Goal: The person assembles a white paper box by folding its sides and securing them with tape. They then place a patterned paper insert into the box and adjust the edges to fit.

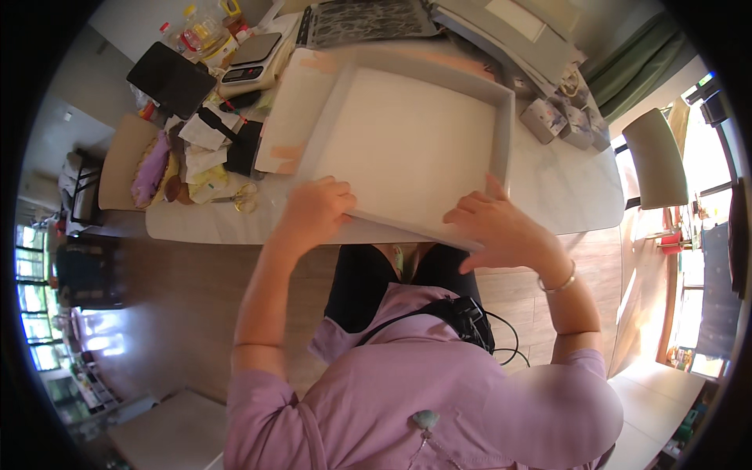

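The one camera sits on my head, a wide fisheye looking steeply down from close above over my lilac shirt (407, 392) and lap to the pale white surface (564, 188), bending straight edges near its rim.

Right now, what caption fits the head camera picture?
Both hands, left hand and right hand, grip the near edge of a shallow grey cardboard tray on a cluttered table.

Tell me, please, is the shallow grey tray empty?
Empty: the tray shows only bare floor, with both hands on its near rim.
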`<state>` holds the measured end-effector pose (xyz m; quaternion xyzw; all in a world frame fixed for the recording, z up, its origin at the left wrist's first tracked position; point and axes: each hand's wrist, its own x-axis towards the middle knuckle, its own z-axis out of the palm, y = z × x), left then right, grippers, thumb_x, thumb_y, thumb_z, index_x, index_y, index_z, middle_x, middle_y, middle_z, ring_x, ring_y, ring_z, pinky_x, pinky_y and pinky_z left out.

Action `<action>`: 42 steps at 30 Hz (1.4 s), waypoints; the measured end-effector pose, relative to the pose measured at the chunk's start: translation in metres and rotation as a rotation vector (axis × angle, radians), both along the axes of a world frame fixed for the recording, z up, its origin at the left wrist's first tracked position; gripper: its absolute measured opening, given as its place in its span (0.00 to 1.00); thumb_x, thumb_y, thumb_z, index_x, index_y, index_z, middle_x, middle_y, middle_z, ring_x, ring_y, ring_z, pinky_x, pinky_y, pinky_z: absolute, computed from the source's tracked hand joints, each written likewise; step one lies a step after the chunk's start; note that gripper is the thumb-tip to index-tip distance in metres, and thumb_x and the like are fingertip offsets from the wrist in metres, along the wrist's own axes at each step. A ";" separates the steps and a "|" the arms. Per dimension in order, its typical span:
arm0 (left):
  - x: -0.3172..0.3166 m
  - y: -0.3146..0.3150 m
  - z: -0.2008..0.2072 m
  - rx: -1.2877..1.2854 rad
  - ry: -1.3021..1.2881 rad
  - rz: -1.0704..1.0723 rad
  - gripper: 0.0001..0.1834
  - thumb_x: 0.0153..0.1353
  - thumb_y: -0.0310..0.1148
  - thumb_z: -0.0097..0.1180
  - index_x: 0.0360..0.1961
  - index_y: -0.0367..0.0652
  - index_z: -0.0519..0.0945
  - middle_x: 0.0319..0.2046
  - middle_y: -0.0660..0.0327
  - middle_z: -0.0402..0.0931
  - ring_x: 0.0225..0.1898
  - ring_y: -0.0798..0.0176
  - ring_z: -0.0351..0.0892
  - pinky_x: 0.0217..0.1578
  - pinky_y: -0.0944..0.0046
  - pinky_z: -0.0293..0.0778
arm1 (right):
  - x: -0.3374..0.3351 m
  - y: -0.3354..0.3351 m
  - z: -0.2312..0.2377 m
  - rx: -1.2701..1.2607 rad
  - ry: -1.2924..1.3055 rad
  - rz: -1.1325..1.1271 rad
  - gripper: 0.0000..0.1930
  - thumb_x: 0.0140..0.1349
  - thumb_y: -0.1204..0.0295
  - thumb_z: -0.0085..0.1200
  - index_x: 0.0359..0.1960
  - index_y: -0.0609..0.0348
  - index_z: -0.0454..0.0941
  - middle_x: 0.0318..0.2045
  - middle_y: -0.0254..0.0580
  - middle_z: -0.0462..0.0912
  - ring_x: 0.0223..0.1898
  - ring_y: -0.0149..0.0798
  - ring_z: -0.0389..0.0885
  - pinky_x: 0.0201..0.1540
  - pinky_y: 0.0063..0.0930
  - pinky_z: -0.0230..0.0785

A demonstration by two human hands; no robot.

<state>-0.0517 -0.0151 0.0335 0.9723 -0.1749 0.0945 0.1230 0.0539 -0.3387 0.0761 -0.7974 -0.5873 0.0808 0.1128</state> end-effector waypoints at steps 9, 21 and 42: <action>0.058 0.028 0.019 0.198 -0.267 0.073 0.07 0.49 0.22 0.64 0.28 0.47 0.82 0.35 0.69 0.79 0.49 0.61 0.78 0.75 0.37 0.49 | 0.030 -0.024 -0.059 0.062 -0.236 0.015 0.10 0.49 0.71 0.67 0.32 0.52 0.79 0.37 0.34 0.78 0.47 0.41 0.79 0.57 0.43 0.70; 0.010 -0.073 -0.034 0.112 -0.025 0.063 0.11 0.50 0.36 0.72 0.31 0.44 0.83 0.31 0.60 0.80 0.41 0.56 0.81 0.68 0.45 0.61 | 0.004 0.054 -0.068 0.129 -0.229 -0.042 0.05 0.50 0.73 0.62 0.28 0.54 0.78 0.28 0.39 0.79 0.34 0.43 0.84 0.32 0.37 0.75; -0.002 -0.072 -0.045 0.010 -0.165 0.090 0.10 0.44 0.26 0.65 0.31 0.46 0.83 0.30 0.67 0.76 0.35 0.60 0.77 0.39 0.60 0.75 | -0.013 0.006 -0.078 0.233 -0.459 -0.347 0.06 0.47 0.75 0.59 0.28 0.53 0.77 0.30 0.34 0.75 0.36 0.38 0.78 0.35 0.34 0.71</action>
